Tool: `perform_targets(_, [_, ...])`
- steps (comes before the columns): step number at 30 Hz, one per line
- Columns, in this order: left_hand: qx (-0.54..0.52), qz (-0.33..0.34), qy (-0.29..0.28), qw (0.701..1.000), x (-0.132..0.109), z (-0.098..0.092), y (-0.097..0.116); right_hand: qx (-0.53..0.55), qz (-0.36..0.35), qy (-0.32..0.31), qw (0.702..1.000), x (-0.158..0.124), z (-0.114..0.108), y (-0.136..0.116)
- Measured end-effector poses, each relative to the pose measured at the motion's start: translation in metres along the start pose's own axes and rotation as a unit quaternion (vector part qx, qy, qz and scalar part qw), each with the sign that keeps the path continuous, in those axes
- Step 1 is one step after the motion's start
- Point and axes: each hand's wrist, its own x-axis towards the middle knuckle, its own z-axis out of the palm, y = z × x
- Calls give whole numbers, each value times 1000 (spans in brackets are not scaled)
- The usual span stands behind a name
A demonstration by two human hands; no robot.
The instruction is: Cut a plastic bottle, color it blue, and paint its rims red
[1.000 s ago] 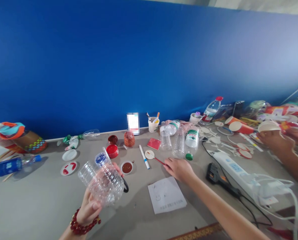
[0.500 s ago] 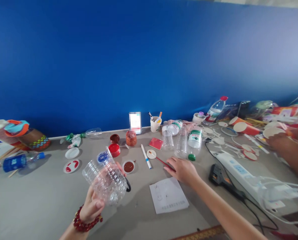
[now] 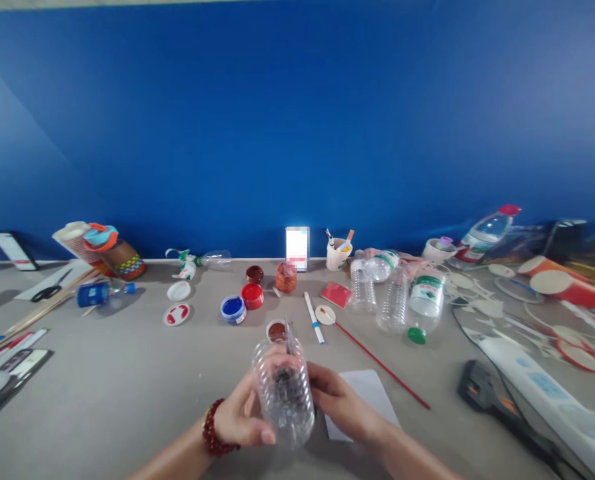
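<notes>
Both my hands hold a clear ribbed plastic bottle (image 3: 283,390) just above the grey table (image 3: 117,387), low in the middle of the head view. My left hand (image 3: 242,419), with a red bead bracelet on the wrist, wraps round the bottle's left side, thumb at the front. On the right side my right hand (image 3: 333,399) presses its fingers against the bottle. Something dark shows through the plastic, but I cannot make it out. A long red paintbrush (image 3: 377,363) lies on the table to the right, free of both hands.
Open paint pots, blue (image 3: 233,309), red (image 3: 252,295) and brown (image 3: 277,330), stand behind the bottle. Empty bottles (image 3: 394,300), a green cap (image 3: 417,335), a white paper (image 3: 364,400), a white marker (image 3: 314,318), a power strip (image 3: 537,387) and a dark tool (image 3: 482,387) lie right. Scissors (image 3: 47,292) lie left.
The view has swung left. My left hand brought the bottle to the middle and turned it upright. My right hand left the red paintbrush and took the bottle's right side.
</notes>
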Motion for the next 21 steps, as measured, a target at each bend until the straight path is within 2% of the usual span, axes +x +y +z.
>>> perform_targets(3, [-17, -19, -18, 1000, 1, -1, -1, 173, 69, -8, 983, 4, 3, 8])
perform_targets(6, [-64, -31, -23, 997, 3, -2, -4, 252, 80, -16, 964, 5, -3, 11])
perform_targets(9, [-103, -41, -28, 993, 5, -2, -8, 270, 88, -40, 958, 5, -10, 15])
perform_targets(14, [-93, -41, -52, 993, 7, -4, -8, 228, 111, -98, 962, 4, -13, 25])
perform_targets(17, [-65, -15, -29, 997, 10, -7, -2, 198, 56, -52, 977, 5, -20, 25])
perform_targets(19, [-40, 2, 0, 999, 12, -9, 1, 174, 6, 10, 985, 6, -27, 22])
perform_targets(21, [-13, -13, 23, 1000, 13, -9, 0, 138, -37, 74, 987, 5, -34, 18])
